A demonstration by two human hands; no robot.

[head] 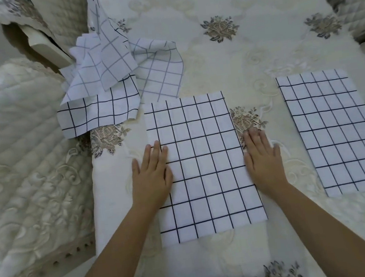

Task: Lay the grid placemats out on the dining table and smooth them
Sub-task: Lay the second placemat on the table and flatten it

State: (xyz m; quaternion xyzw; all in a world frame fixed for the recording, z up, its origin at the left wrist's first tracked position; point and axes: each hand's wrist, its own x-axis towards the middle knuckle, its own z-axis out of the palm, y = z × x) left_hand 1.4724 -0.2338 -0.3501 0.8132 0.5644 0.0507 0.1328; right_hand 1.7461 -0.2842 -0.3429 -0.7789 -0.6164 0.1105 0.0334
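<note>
- Both hands lie flat, fingers straight and close together, pinching nothing. Our left hand (150, 176) presses on the left edge of the centre placemat (203, 165), fingertips over the grid. Our right hand (263, 158) lies palm-down at its right edge, mostly on the cloth, thumb side touching the mat.
- We read this as a smoothing stroke run out to the sides: palms either side put tension across the width so no wrinkle gets trapped.
- Dining table (212, 54), under an embroidered cream cloth, carries everything. The cloth looks soft and mats may creep on it, hence flat palms rather than fingertips.
- Quilted chair cushion (20, 169) sits left of the centre placemat, off the table edge.
- Crumpled pile of grid mats (114, 77) sits just beyond the centre placemat's far-left corner, likely parked within reach as stock. We cannot tell how many it holds.
- Second placemat (337, 133) lies flat to the right of the centre placemat, well apart and roughly parallel. It looks finished, spaced like a place setting.
- Flower motif (246, 117) on the cloth touches the centre placemat's right edge, partly under our right fingertips.
- Likely next: take one mat from the pile.
</note>
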